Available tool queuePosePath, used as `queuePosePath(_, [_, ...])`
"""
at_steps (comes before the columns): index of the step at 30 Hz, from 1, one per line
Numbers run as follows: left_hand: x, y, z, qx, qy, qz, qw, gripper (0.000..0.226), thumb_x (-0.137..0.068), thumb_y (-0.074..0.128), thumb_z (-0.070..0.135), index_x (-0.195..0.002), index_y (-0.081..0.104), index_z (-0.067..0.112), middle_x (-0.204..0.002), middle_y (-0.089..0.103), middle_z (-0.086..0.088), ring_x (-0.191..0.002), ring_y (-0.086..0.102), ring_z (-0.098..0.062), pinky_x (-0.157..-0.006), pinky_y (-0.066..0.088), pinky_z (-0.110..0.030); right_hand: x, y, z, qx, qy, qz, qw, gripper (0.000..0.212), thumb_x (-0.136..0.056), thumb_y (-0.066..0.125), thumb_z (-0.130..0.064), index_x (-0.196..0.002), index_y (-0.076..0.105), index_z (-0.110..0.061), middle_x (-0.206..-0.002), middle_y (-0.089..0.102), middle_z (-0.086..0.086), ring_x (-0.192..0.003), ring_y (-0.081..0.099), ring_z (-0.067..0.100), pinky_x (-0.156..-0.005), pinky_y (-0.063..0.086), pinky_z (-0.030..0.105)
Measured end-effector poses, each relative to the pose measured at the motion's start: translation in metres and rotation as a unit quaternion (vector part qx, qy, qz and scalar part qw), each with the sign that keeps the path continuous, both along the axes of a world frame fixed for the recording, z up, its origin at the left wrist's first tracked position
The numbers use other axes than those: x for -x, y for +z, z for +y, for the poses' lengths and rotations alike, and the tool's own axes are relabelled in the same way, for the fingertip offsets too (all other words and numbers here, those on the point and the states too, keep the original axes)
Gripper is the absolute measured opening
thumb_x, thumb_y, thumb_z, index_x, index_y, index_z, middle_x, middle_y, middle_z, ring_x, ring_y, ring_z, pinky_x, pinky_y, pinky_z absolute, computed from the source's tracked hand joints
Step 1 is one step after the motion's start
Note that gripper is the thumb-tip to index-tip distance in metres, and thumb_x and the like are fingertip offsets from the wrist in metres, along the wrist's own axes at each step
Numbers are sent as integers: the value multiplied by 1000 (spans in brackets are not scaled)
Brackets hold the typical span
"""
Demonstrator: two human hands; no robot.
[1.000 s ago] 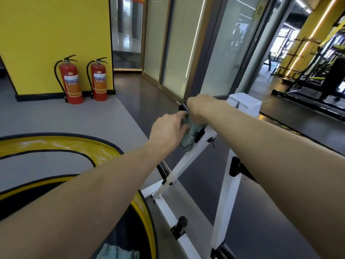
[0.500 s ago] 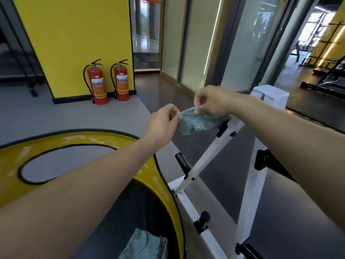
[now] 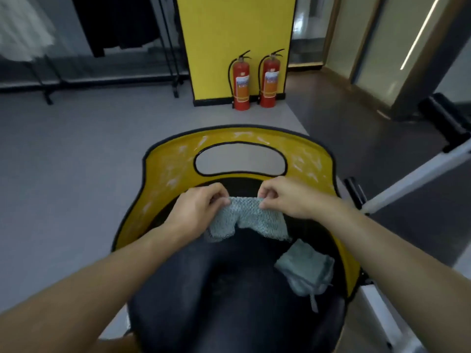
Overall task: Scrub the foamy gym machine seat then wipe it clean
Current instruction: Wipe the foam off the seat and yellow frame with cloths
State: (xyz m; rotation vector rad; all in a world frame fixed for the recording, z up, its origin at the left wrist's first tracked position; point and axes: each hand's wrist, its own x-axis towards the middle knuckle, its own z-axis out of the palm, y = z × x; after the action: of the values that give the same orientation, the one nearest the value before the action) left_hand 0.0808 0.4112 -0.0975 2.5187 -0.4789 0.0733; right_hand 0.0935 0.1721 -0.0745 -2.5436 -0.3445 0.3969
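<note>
Head view, read from left to right. At far left a dark rack (image 3: 169,44) stands on the grey floor (image 3: 63,161), well apart from the work area. In the centre is the seat (image 3: 229,289), a black cushion set in a yellow shell (image 3: 163,179) whose raised back has an oval opening; whitish smears streak the yellow surface on both sides of that opening. The left hand (image 3: 196,212) pinches the upper left corner of a pale green knitted cloth (image 3: 247,219), thumb and curled fingers closed on the fabric. The right hand (image 3: 288,197) pinches the upper right corner in the same manner, so that the cloth hangs spread between the two hands over the rear part of the cushion (whether its lower edge touches the cushion cannot be told). Behind the hands, two red fire extinguishers (image 3: 240,82) stand side by side against the foot of a yellow pillar (image 3: 237,34). A second, folded cloth (image 3: 305,271) lies on the right side of the cushion, against the yellow shell. At far right a white frame bar (image 3: 413,179) slants upward beside the seat.
</note>
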Motion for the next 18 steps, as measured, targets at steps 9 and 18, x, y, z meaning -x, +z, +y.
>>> queuePosePath(9, [51, -75, 76, -43, -19, 187, 981, 7, -96, 65, 39, -90, 67, 35, -87, 67, 15, -84, 61, -4, -71, 44, -26, 61, -83, 67, 25, 7, 116, 993, 17, -92, 69, -46, -91, 70, -29, -87, 68, -9, -85, 63, 9, -72, 50, 30])
queuePosePath(18, [100, -166, 64, -232, -92, 37, 968, 61, -106, 14, 45, -160, 24, 19, -166, 19, -6, -155, 14, -24, -124, 4, -38, 138, -205, 98, 205, 36, -117, 971, 63, -107, 22, -48, -160, 25, -15, -167, 24, 5, -156, 15, 26, -123, 21, 57])
